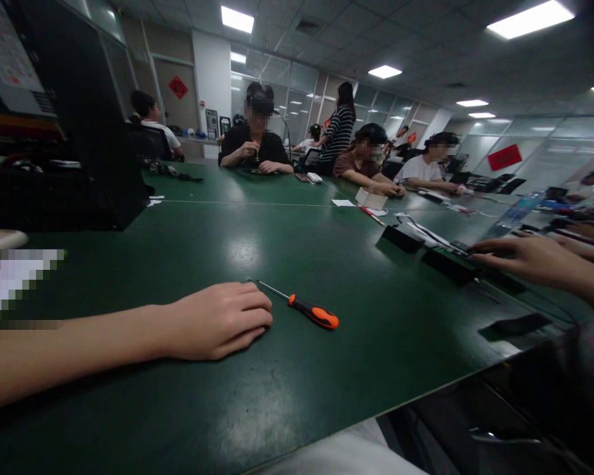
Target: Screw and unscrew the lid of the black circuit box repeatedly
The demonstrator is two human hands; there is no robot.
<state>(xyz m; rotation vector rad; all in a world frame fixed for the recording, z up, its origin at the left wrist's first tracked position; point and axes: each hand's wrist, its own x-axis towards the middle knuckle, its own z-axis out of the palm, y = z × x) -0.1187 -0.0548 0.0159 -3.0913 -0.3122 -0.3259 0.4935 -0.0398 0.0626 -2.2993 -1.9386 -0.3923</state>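
My left hand (222,321) rests palm down on the green table, its forearm coming in from the left edge. The fingers lie loosely bent on the tabletop, with the thumb hidden and no object visible in them. Just beyond the fingers lies a screwdriver (314,311) with an orange and black handle. Its thin metal shaft points back toward the knuckles, and the tip ends close to my hand without clear contact. My right hand is out of view.
A neighbour's hand (538,260) reaches in at right over black box-like pieces (400,239). A dark equipment case (79,119) stands at left. A small white box (370,198) and a clear bottle (517,212) sit farther off. Several people sit across the green table (178,251).
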